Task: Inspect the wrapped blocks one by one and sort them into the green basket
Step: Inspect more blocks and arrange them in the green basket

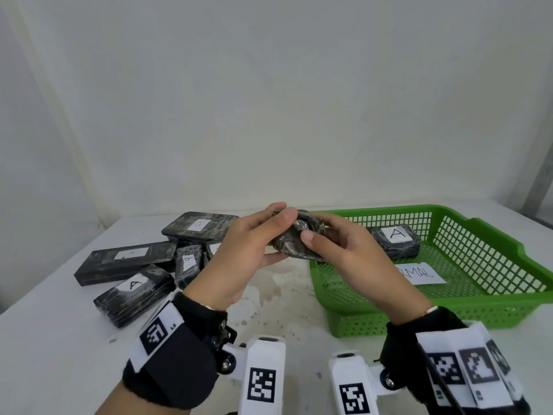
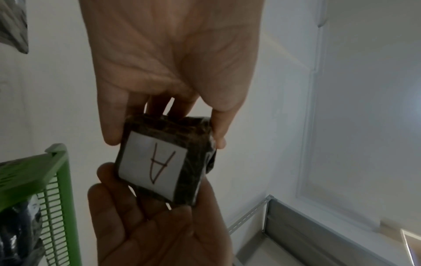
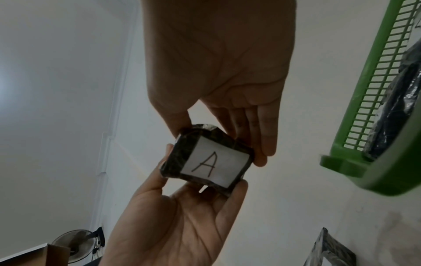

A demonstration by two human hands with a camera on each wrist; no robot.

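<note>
A small black wrapped block [image 1: 294, 239] is held up between both hands above the table, just left of the green basket [image 1: 419, 313]. My left hand [image 1: 269, 235] pinches its left end between thumb and fingers. My right hand [image 1: 320, 241] pinches the right end the same way. The block's white label with a handwritten "A" [image 2: 157, 165] faces down toward the wrists, as the right wrist view also shows on the block [image 3: 209, 162]. One wrapped block marked "A" [image 1: 395, 238] lies inside the basket at the back.
Several wrapped blocks lie in a pile on the white table [image 1: 59, 339] at the left: one marked "B" [image 1: 200, 227], a long one [image 1: 125, 260], one marked "A" [image 1: 134, 292]. A paper slip with writing [image 1: 419, 274] lies in the basket. A wall rises behind the table.
</note>
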